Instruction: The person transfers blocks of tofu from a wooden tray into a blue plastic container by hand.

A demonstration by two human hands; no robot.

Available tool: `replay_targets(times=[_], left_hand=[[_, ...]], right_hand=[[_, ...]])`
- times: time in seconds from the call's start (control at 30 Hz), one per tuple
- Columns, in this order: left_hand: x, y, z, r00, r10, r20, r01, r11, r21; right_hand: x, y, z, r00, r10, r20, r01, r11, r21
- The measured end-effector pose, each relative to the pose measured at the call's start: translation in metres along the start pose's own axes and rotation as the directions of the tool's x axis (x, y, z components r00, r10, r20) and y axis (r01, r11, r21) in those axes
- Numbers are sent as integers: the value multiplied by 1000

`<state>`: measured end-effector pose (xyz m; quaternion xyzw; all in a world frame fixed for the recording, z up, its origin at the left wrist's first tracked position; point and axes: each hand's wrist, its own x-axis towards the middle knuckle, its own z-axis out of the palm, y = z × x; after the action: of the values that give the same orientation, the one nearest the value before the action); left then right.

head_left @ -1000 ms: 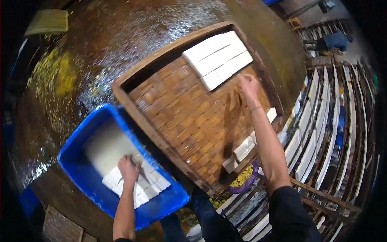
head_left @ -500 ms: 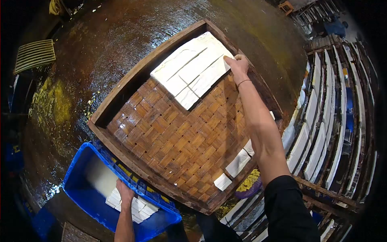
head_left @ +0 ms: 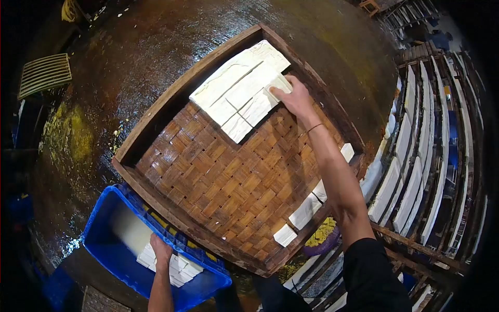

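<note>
White slabs [head_left: 236, 93] under right hand [head_left: 292, 97], woven tray [head_left: 228, 177]

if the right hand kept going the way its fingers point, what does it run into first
Probably the white slabs: the right hand already rests on their near edge, fingers pointing across them toward the far-left rim of the wooden tray.

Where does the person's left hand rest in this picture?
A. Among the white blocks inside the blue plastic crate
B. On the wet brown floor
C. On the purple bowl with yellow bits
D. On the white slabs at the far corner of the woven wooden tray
A: the left hand reaches down among the white blocks in the blue plastic crate, while the right hand lies on the white slabs in the woven wooden tray.
</note>
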<state>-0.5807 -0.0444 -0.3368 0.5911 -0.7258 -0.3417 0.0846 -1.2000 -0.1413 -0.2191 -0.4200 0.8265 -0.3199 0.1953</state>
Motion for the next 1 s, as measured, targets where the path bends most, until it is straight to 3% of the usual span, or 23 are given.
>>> replay_targets(times=[0.03, 0.1, 0.13, 0.23, 0.27, 0.37, 0.43, 0.53, 0.63, 0.7, 0.73, 0.77, 0.8, 0.87, 0.9, 0.97, 1.0], left_hand=[[-2, -6, 1, 1000, 0, -2, 0, 1000, 1], [-5, -17, 1, 1000, -9, 28, 7, 998, 64], [-8, -24, 0, 1000, -12, 26, 10, 998, 64], [-13, -25, -2, 1000, 15, 3, -15, 996, 93], [-14, -26, -3, 999, -39, 2, 39, 996, 82], [-16, -30, -5, 993, -109, -46, 109, 994, 11], [-18, -20, -12, 990, -132, -54, 132, 991, -8], [-22, -34, -13, 994, -50, -100, 59, 995, 85], [-24, -21, -23, 985, -110, -136, 119, 991, 57], [-28, -23, -32, 973, -132, -188, 133, 991, -6], [-31, -28, -34, 966, -148, -211, 137, 988, -68], [-34, -35, -33, 960, -126, -250, 111, 991, -75], [-36, -43, -32, 952, -105, -288, 86, 993, -77], [-36, -52, -30, 950, -109, -292, 93, 993, -67], [-36, -52, -29, 946, -128, -298, 104, 990, -96], [-28, -47, -24, 943, -115, -311, 85, 991, -107], [-24, -45, -22, 945, -89, -315, 64, 994, -89]], right_hand=[[2, -1, -1, 1000, -1, 0, 1, 1000, 1], [6, 0, -3, 998, 35, -56, -14, 942, 335], [6, 2, -7, 998, 33, -53, -13, 942, 336], [-3, -21, -18, 917, 169, 360, -203, 977, 60], [-8, -5, 3, 965, 59, 257, -75, 996, 55], [-8, 11, 30, 988, -51, 149, 36, 994, 106], [-25, -44, 3, 924, 65, 376, -95, 993, 63], [-15, -51, 4, 906, 148, 396, -197, 977, 86], [-5, -29, 13, 874, 129, 468, -175, 983, 56], [-12, -41, -1, 907, 208, 366, -213, 977, -27], [-20, -48, -5, 923, 202, 327, -225, 974, 33], [-37, -72, -6, 921, 121, 370, -237, 928, 288], [-56, -98, -9, 898, 48, 437, -251, 872, 421], [-100, -167, 2, 802, -79, 592, -279, 827, 488], [-118, -200, 14, 650, -182, 738, -303, 828, 471], [-164, -261, 67, 514, -343, 787, -212, 838, 503], [-183, -283, 95, 378, -370, 849, -158, 877, 453]])
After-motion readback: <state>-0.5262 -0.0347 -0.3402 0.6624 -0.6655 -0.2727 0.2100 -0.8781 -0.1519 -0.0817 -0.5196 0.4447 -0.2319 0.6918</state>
